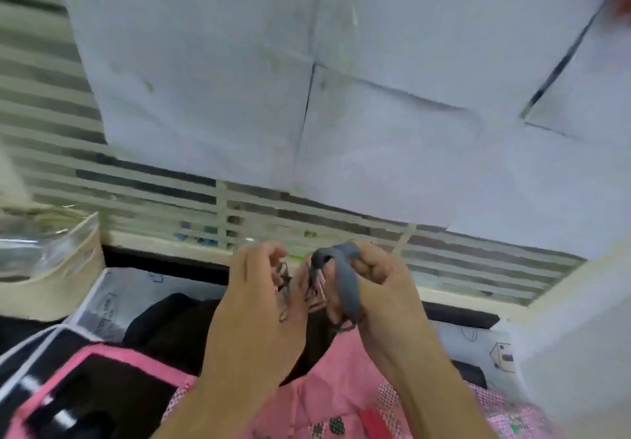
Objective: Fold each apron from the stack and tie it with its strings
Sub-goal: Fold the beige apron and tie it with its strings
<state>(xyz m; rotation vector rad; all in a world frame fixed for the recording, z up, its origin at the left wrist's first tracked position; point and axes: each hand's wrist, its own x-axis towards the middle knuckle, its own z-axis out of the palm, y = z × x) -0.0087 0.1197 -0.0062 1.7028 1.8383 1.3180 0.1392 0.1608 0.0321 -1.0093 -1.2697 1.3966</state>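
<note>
The apron string (pixel 345 281) is soft, light and limp; my right hand (pixel 379 288) pinches its grey loop, my left hand (pixel 256 288) curls its fingers on the thin ends. I think best grip is near the knot.

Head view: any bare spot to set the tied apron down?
Little. Crowded below the hands: pink apron at centre, black-and-pink fabric left, dark cloth between. A printed sheet shows at right, bordered by the pale ledge. Both hands work the grey string.
</note>
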